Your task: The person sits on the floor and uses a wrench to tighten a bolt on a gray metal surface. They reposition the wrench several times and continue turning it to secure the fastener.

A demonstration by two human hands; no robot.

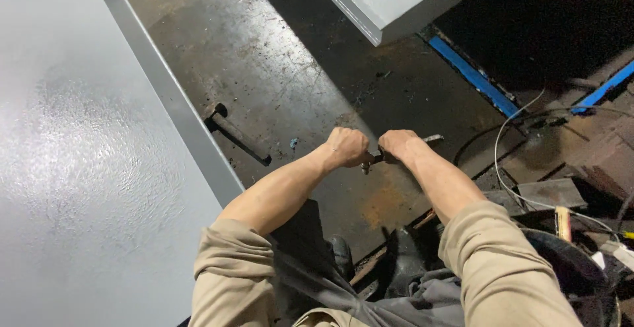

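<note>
Rolled tan sleeves frame the bottom of the view, and two bare forearms reach forward and converge over a stained metal floor. Left hand and right hand are both clenched into fists, knuckles up, gripping a slim metal tool held between them above the floor. Its tip pokes out past the right hand. Left of them lies a large grey panel.

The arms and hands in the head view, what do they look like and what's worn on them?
Both arms wear khaki-beige sleeves, pushed up above the elbows into bunched folds, so the forearms are bare. The left hand and the right hand are bare too: no gloves show, and no watch or band at the wrists.
</note>
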